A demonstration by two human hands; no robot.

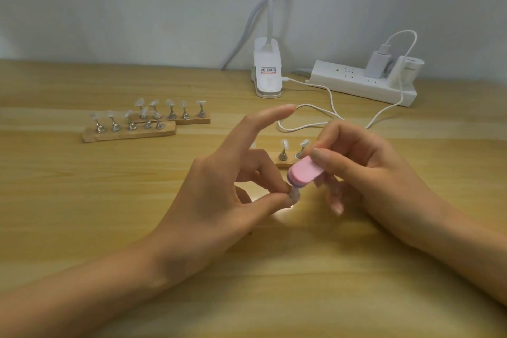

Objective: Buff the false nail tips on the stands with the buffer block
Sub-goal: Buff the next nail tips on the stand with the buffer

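Low at the middle of the counter (82, 200), a false nail tip (294, 196) was pinched by the left hand (219, 186). Its thumb and a curled finger closed on the tip, and the forefinger lifted clear, likely to leave the top face exposed. The pink buffer block (303, 173) rested on that tip, gripped at its far end by the right hand (365, 170), which probably let the stroke be steered. Just behind, a short wooden stand (282, 165) held two more tips upright. Two longer stands (129, 134) sat well to the left, outside the working space. A lamp base (267, 74) and power strip (356, 82) stood at the back.
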